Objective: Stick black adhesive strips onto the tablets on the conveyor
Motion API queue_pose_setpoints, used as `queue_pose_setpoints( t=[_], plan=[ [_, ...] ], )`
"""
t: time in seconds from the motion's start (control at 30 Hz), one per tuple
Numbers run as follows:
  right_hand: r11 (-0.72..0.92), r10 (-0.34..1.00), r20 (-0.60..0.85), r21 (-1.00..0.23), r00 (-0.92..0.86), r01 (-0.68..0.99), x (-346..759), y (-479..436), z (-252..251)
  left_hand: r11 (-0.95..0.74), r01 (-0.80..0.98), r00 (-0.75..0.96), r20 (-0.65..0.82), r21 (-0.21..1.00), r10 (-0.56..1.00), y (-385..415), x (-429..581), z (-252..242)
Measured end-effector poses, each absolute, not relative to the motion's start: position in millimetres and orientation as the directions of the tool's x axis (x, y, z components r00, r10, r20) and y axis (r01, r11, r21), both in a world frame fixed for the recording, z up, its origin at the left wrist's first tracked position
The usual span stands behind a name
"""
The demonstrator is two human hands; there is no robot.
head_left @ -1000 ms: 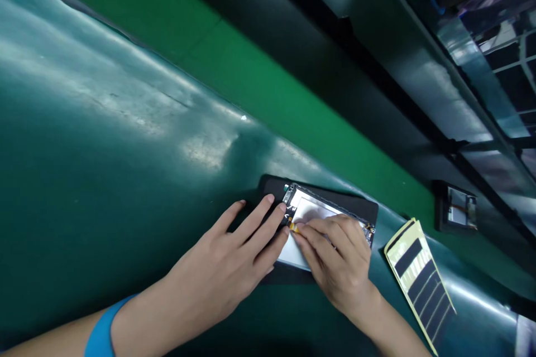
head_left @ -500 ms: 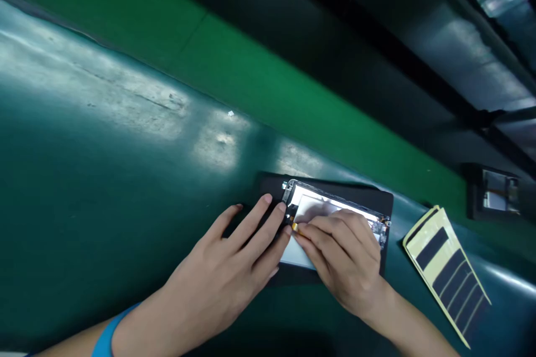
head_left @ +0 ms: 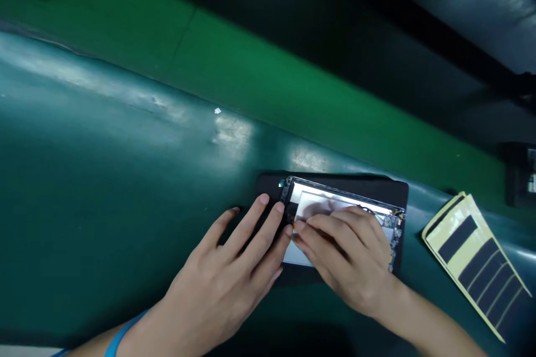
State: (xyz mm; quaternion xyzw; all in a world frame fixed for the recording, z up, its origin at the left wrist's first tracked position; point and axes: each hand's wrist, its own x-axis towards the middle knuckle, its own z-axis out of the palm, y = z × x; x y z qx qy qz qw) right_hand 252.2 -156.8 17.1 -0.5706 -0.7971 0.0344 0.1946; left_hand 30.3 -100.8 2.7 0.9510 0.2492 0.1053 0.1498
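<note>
Opened device [head_left: 314, 204]: left hand [head_left: 229, 273] at edge, right hand [head_left: 349, 254] pinching tab [head_left: 293, 226].

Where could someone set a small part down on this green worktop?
The widest bare patch of worktop lies left of the left hand, running to the far edge by the white scrap. A smaller wedge opens between the black pad, the yellow sheet and the right forearm. It is crowded at the opened device, beneath the right hand.
</note>
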Motion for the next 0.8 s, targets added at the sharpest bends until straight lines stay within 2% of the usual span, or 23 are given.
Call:
queue_pose_setpoints(
  t=[0.13, 0.4, 0.57, 0.8],
  plan=[
    [0.395, 0.91, 0.198, -0.145, -0.364, 0.907, 254.8, -162.0, 19.9, -0.826, 0.442, 0.857, 0.108, 0.349, 0.504, -100.6, 29.9, 4.5],
    [0.452, 0.89, 0.133, -0.125, -0.437, 0.883, 260.6, -161.9, 23.3, -0.832, 0.416, 0.871, 0.103, 0.366, 0.481, -98.6, 28.4, 5.5],
    [0.529, 0.844, 0.125, -0.035, -0.521, 0.848, 260.4, -163.6, 25.5, -0.837, 0.419, 0.876, 0.087, 0.352, 0.475, -97.8, 28.7, 7.1],
    [0.522, 0.85, 0.128, -0.086, -0.511, 0.848, 262.8, -162.7, 20.9, -0.823, 0.42, 0.861, 0.119, 0.383, 0.495, -97.2, 29.1, 5.8]
  ],
)
